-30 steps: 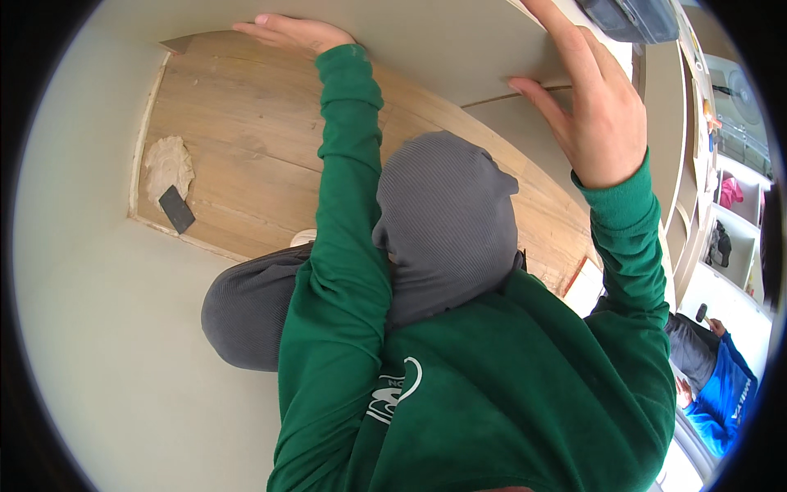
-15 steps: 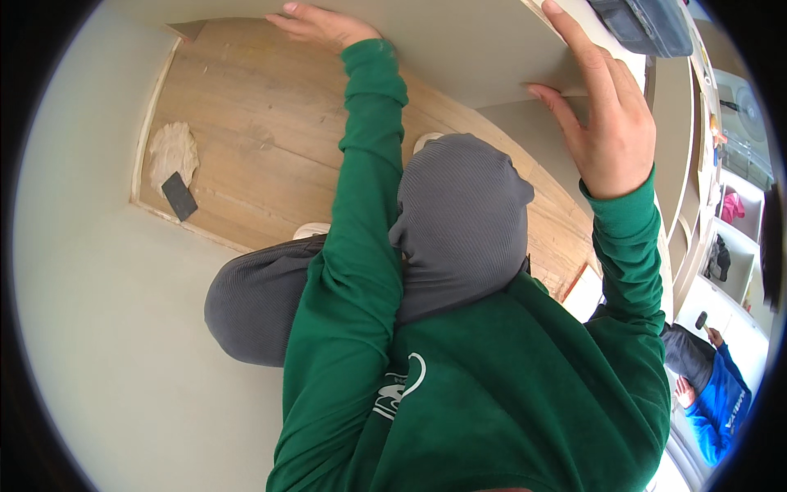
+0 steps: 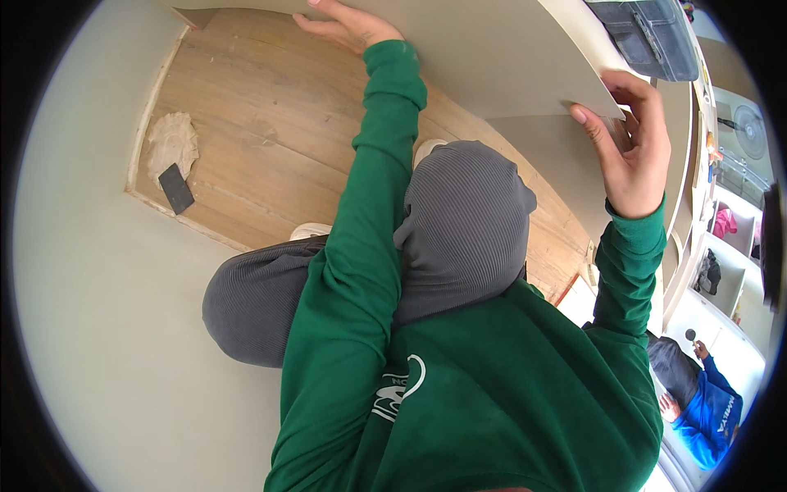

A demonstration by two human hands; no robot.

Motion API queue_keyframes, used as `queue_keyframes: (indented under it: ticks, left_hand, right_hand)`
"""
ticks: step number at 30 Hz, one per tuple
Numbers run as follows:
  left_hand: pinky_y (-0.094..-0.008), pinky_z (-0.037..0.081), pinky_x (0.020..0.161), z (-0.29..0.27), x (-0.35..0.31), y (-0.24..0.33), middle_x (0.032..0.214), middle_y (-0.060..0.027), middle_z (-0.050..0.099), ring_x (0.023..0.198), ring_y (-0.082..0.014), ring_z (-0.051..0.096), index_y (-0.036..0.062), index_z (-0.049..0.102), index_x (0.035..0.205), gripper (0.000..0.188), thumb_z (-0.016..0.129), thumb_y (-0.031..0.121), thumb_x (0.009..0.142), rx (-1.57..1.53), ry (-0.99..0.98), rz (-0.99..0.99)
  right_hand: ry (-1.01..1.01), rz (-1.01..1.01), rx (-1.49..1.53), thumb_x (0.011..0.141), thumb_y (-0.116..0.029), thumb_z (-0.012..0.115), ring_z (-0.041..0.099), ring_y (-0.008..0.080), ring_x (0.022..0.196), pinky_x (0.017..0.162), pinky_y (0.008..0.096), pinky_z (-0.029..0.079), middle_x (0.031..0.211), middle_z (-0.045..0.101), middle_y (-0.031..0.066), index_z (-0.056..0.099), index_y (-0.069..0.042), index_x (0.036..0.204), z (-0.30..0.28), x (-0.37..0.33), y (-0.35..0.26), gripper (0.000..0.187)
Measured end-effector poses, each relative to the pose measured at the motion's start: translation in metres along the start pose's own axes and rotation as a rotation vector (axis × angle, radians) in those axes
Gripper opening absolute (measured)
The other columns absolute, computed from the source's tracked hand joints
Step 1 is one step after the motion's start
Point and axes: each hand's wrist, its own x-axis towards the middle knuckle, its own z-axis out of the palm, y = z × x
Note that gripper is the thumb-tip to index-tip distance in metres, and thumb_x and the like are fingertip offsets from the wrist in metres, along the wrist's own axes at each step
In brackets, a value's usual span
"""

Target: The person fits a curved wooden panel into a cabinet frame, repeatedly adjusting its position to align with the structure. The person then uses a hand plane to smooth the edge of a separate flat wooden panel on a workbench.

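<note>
Floorboards backed an upper-frame panel (probably stiff, best edge-held), right grip pinching its corner, left grip open.

Outfit check: dark green long-sleeved sweatshirt, kinda baggy, with sleeves bunched into chunky wrinkles and snug cuffs at the wrists. There's a curvy white wave-like print on the chest. Down below it's dark grey, finely ribbed fabric trousers, plus what look like off-white shoes, though only slivers show.
</note>
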Motion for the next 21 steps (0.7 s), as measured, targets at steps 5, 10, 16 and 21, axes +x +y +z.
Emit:
queue_keyframes:
  ticks: [5, 10, 16, 21]
  left_hand:
    - [-0.0445, 0.039, 0.106, 0.000, 0.000, 0.000, 0.148, -0.0277, 0.034, 0.129, -0.0379, 0.044, -0.0013, 0.028, 0.148, 0.073, 0.038, 0.053, 0.100, 0.024, -0.021, 0.002]
    - [-0.0442, 0.040, 0.106, 0.004, -0.003, 0.003, 0.149, -0.0275, 0.034, 0.128, -0.0376, 0.045, -0.0007, 0.026, 0.149, 0.074, 0.038, 0.053, 0.099, -0.046, -0.010, -0.031]
    - [-0.0441, 0.041, 0.105, 0.002, -0.002, 0.000, 0.146, -0.0273, 0.037, 0.127, -0.0382, 0.046, -0.0012, 0.029, 0.148, 0.073, 0.038, 0.053, 0.100, 0.011, 0.012, -0.047]
    - [-0.0463, 0.041, 0.104, -0.003, 0.001, 0.005, 0.146, -0.0263, 0.039, 0.128, -0.0393, 0.045, 0.0013, 0.033, 0.147, 0.068, 0.036, 0.050, 0.100, 0.030, 0.060, 0.007]
  right_hand:
    - [0.028, -0.020, 0.267, 0.086, -0.008, 0.073, 0.063, 0.0145, 0.088, 0.067, 0.0247, 0.055, 0.101, 0.061, 0.0073, 0.057, -0.001, 0.097, -0.007, -0.002, 0.009, 0.021]
    - [-0.071, -0.076, 0.090, 0.089, -0.007, 0.069, 0.060, 0.0124, 0.082, 0.062, 0.0235, 0.054, 0.103, 0.061, 0.0067, 0.055, 0.000, 0.086, -0.014, 0.005, 0.008, 0.016]
    - [-0.056, -0.049, 0.108, 0.087, -0.008, 0.072, 0.063, 0.0138, 0.082, 0.062, 0.0257, 0.054, 0.100, 0.062, 0.0063, 0.055, -0.001, 0.086, -0.011, 0.005, 0.003, 0.018]
    - [-0.112, -0.033, 0.035, 0.082, -0.010, 0.077, 0.064, 0.0169, 0.087, 0.067, 0.0269, 0.055, 0.100, 0.064, 0.0091, 0.058, -0.005, 0.108, 0.002, 0.000, 0.003, 0.032]
